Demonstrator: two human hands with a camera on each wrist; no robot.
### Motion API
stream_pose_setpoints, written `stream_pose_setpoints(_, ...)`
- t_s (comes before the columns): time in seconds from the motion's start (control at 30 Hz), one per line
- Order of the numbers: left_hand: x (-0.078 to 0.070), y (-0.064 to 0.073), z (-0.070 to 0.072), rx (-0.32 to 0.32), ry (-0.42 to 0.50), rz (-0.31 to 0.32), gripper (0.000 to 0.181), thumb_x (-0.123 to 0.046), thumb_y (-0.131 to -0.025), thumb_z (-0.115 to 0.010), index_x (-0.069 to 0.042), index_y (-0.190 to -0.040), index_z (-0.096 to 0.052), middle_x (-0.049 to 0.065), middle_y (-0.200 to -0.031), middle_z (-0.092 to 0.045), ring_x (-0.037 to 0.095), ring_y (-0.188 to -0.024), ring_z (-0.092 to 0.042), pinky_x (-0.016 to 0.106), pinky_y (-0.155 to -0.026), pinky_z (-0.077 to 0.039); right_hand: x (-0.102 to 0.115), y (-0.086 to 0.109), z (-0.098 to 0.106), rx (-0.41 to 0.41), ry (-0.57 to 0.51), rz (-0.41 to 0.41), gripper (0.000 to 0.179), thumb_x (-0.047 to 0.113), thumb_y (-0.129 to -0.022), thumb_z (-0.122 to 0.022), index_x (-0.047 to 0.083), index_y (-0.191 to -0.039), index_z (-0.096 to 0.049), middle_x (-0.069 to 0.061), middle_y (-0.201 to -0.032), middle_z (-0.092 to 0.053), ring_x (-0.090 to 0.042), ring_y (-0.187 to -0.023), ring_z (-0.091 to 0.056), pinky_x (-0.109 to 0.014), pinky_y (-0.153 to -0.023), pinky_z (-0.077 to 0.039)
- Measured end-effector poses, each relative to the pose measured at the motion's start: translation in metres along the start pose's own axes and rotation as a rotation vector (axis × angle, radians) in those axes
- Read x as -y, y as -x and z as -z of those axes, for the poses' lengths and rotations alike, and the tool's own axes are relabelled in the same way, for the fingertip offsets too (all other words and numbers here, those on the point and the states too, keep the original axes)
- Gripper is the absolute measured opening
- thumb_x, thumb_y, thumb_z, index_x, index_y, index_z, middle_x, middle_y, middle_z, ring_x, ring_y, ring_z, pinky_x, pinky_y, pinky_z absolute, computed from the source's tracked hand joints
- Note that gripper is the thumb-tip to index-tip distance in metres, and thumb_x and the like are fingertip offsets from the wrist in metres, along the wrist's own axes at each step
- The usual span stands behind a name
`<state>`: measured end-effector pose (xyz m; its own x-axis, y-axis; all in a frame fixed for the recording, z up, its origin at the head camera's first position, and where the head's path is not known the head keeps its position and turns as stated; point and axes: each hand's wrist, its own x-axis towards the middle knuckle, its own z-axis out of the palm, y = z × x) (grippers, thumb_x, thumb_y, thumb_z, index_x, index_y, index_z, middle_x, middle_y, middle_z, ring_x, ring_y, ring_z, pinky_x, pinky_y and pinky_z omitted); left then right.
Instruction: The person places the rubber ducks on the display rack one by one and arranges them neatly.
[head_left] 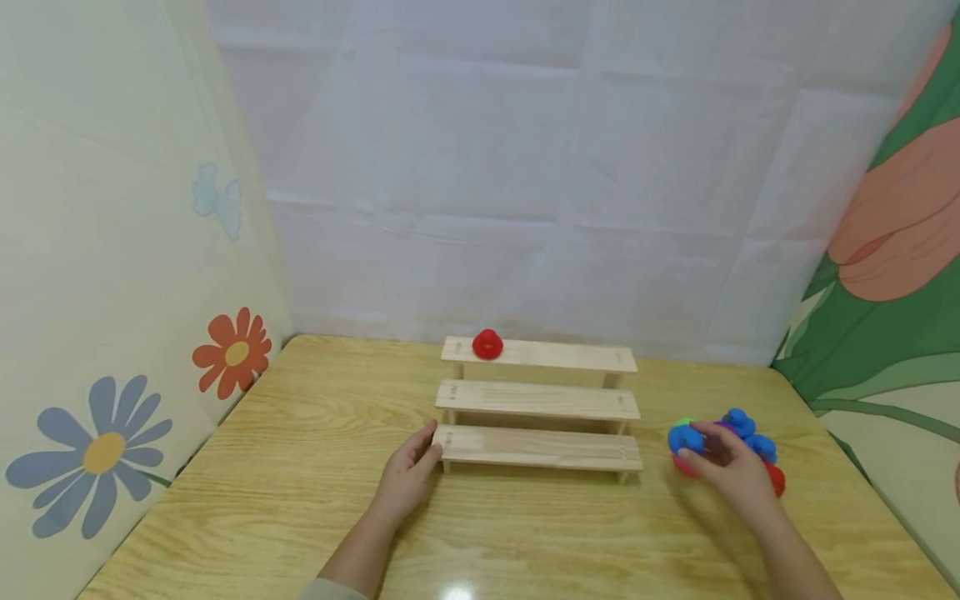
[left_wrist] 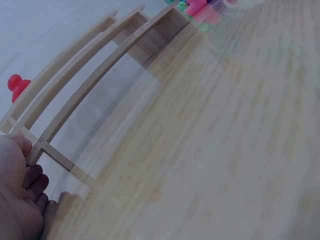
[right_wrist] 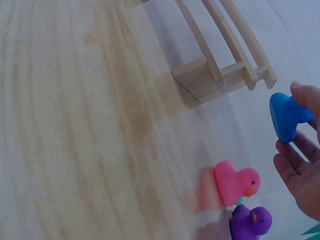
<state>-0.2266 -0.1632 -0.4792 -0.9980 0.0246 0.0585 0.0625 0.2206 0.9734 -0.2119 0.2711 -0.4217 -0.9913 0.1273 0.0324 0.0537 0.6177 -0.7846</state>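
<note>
A three-step wooden rack (head_left: pixel 540 445) stands mid-table. My left hand (head_left: pixel 407 477) grips the left end of its lowest step, thumb by the upper edge and curled fingers beneath in the left wrist view. One red rubber duck (head_left: pixel 487 345) sits near the left end of the top step. Off the rack's right side, my right hand (head_left: pixel 738 482) pinches a blue rubber duck (right_wrist: pixel 283 118) between thumb and fingertips, raised over the other ducks. Below it in the right wrist view are a pink duck (right_wrist: pixel 233 184) and a purple duck (right_wrist: pixel 246 223).
Two more blue ducks (head_left: pixel 738 422) and a red one (head_left: pixel 777 480) lie in the cluster at right, partly covered by the right hand. White cloth (head_left: pixel 525 167) hangs behind the wooden table (head_left: pixel 322 417); flower-printed panels (head_left: pixel 105 454) border both sides.
</note>
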Motion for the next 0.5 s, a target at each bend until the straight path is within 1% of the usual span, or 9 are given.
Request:
stream_pose_setpoints(0.03, 0.000, 0.000, 0.000, -0.001, 0.000, 0.001, 0.053, -0.018, -0.104, -0.047, 0.002, -0.151, -0.032, 0.022, -0.155, -0.034, 0.035, -0.145, -0.031, 0.049, -0.119, -0.029, 0.002, -0.001, -0.001, 0.004, -0.007, 0.007, 0.064, 0.040, -0.090, -0.070, 0.004, -0.139, -0.050, -0.022, -0.134, -0.056, -0.006, -0.104, -0.058, -0.006, -0.078, -0.046)
stream_pose_setpoints(0.1, -0.001, 0.000, 0.000, -0.003, 0.000, 0.002, 0.053, -0.018, -0.104, -0.047, 0.002, -0.150, -0.032, 0.022, -0.155, -0.034, 0.035, -0.145, -0.031, 0.049, -0.119, -0.029, 0.006, -0.003, -0.002, 0.010, -0.024, 0.027, 0.063, 0.038, -0.091, -0.069, 0.004, -0.140, -0.049, -0.023, -0.136, -0.056, -0.021, -0.112, -0.060, -0.008, -0.078, -0.048)
stream_pose_setpoints(0.17, 0.000, 0.000, 0.000, -0.006, -0.003, 0.004, 0.053, -0.018, -0.104, -0.048, 0.002, -0.150, -0.032, 0.022, -0.155, -0.035, 0.035, -0.145, -0.032, 0.049, -0.119, -0.029, 0.010, -0.005, -0.004, 0.014, -0.044, 0.049, 0.062, 0.036, -0.092, -0.069, 0.004, -0.141, -0.048, -0.025, -0.137, -0.055, -0.035, -0.120, -0.057, -0.012, -0.080, -0.052)
stream_pose_setpoints(0.2, 0.000, 0.000, 0.000, -0.008, -0.004, 0.005, 0.053, -0.018, -0.104, -0.048, 0.002, -0.150, -0.032, 0.022, -0.155, -0.035, 0.035, -0.145, -0.032, 0.049, -0.119, -0.030, 0.012, -0.006, -0.005, 0.017, -0.053, 0.061, 0.063, 0.036, -0.092, -0.068, 0.003, -0.141, -0.048, -0.026, -0.138, -0.054, -0.039, -0.123, -0.056, -0.014, -0.082, -0.053)
stream_pose_setpoints(0.3, -0.001, 0.000, 0.000, -0.008, -0.003, 0.008, 0.053, -0.018, -0.104, -0.048, 0.002, -0.150, -0.033, 0.022, -0.155, -0.035, 0.035, -0.145, -0.032, 0.048, -0.119, -0.030, 0.020, -0.009, -0.008, 0.024, -0.070, 0.085, 0.062, 0.035, -0.093, -0.067, 0.003, -0.142, -0.047, -0.026, -0.139, -0.053, -0.042, -0.124, -0.054, -0.026, -0.089, -0.057)
stream_pose_setpoints(0.4, -0.001, 0.000, 0.000, -0.004, 0.001, 0.006, 0.053, -0.018, -0.104, -0.047, 0.002, -0.150, -0.032, 0.022, -0.155, -0.035, 0.035, -0.146, -0.031, 0.049, -0.120, -0.029, 0.030, -0.012, -0.011, 0.035, -0.085, 0.095, 0.062, 0.036, -0.093, -0.067, 0.004, -0.142, -0.047, -0.025, -0.141, -0.052, -0.041, -0.126, -0.054, -0.038, -0.097, -0.056)
stream_pose_setpoints(0.47, -0.001, 0.000, 0.000, -0.002, 0.001, 0.004, 0.053, -0.018, -0.104, -0.047, 0.002, -0.150, -0.032, 0.022, -0.155, -0.034, 0.035, -0.146, -0.030, 0.049, -0.120, -0.029, 0.037, -0.015, -0.013, 0.045, -0.103, 0.090, 0.062, 0.036, -0.093, -0.067, 0.005, -0.142, -0.047, -0.024, -0.142, -0.051, -0.041, -0.127, -0.053, -0.044, -0.100, -0.054)
stream_pose_setpoints(0.5, -0.001, -0.001, 0.000, -0.002, -0.001, 0.003, 0.053, -0.018, -0.104, -0.048, 0.002, -0.150, -0.032, 0.022, -0.155, -0.034, 0.035, -0.146, -0.030, 0.049, -0.120, -0.028, 0.039, -0.017, -0.014, 0.048, -0.115, 0.090, 0.061, 0.036, -0.093, -0.067, 0.005, -0.142, -0.047, -0.024, -0.142, -0.051, -0.040, -0.127, -0.053, -0.044, -0.100, -0.055)
